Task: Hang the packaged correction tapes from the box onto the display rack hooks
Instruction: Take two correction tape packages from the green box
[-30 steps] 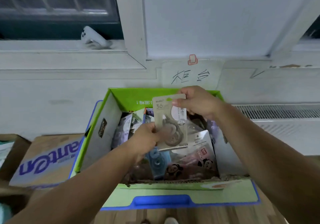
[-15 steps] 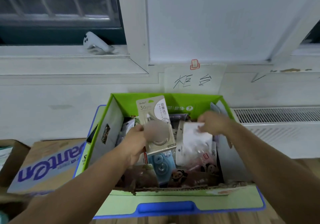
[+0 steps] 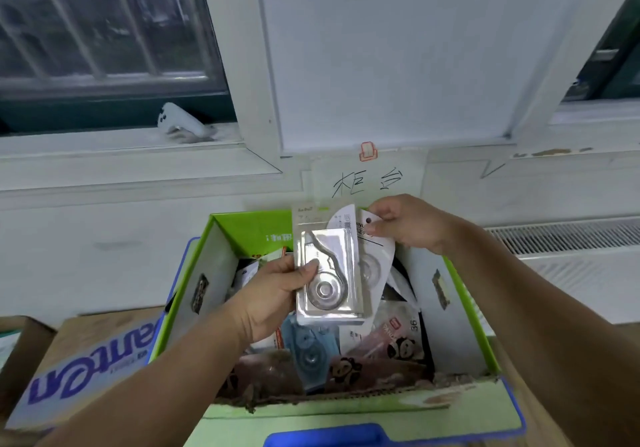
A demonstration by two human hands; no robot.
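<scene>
The green cardboard box (image 3: pixel 242 235) stands open in the middle, full of small packs lying in a loose heap. Inside it there is a blue correction tape pack (image 3: pixel 308 346) at 6 o'clock, pink panda packs (image 3: pixel 398 342) at 5 o'clock, and more packs half hidden at 9 o'clock. The near edge of the box is torn and rough. Two packs are held up over the heap. The left hand (image 3: pixel 270 297) grips the front correction tape pack (image 3: pixel 329 273), with its thumb on the clear plastic bubble and its fingers curled behind the card. This pack is a flat white rectangle, and the shiny bubble shows a round wheel with a curved tail. The right hand (image 3: pixel 412 225), at 1 o'clock from it, pinches the top of the second correction tape pack (image 3: pixel 375 263) beside its little dark hanging hole. That pack has a rounded white card and sits just behind the first, sticking out toward 3 o'clock. The box sits on a blue tray (image 3: pixel 322 438). At 8 o'clock from the box lies a brown carton (image 3: pixel 86 370) with big blue letters. At 12 o'clock a white paper sign (image 3: pixel 367 183) with black handwriting is on the wall. A white controller (image 3: pixel 180 122) rests on the window sill at 11 o'clock.
</scene>
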